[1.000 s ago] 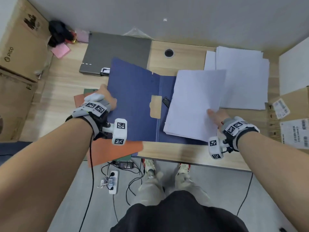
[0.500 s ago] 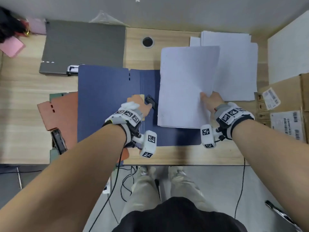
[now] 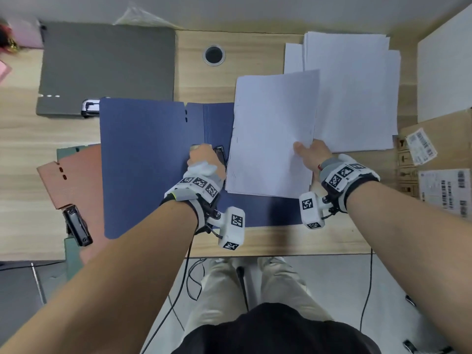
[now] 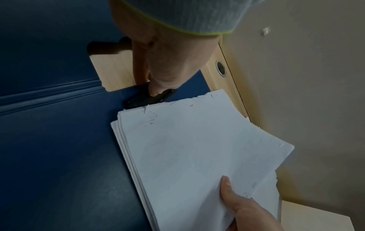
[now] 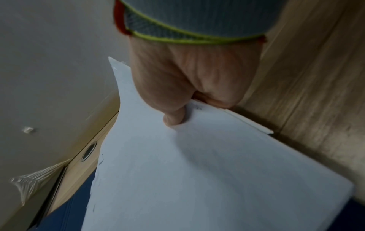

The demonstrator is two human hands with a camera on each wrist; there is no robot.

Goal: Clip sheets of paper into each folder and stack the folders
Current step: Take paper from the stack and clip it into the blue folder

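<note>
An open blue folder (image 3: 143, 159) lies flat on the desk, seen from the left wrist too as the folder (image 4: 59, 140). My left hand (image 3: 204, 159) pinches the black clip (image 3: 220, 152) at the folder's spine, thumb and finger on the clip (image 4: 146, 98). My right hand (image 3: 310, 152) grips a bundle of white sheets (image 3: 270, 134) by its right edge, thumb on top, over the folder's right half. The sheets (image 4: 197, 148) nearly reach the clip with their left edge. In the right wrist view the thumb presses the sheets (image 5: 197, 171).
A loose paper pile (image 3: 355, 85) lies at the back right. A grey folder (image 3: 107, 67) sits at the back left, an orange folder (image 3: 76, 175) with a black clip (image 3: 76, 226) at the left. Cardboard boxes (image 3: 441, 164) stand on the right. A cable hole (image 3: 214, 54) is behind.
My left hand let go of the folder's left cover, which now lies flat, and moved to the clip at the spine. The right hand brought the sheets nearer the clip.
</note>
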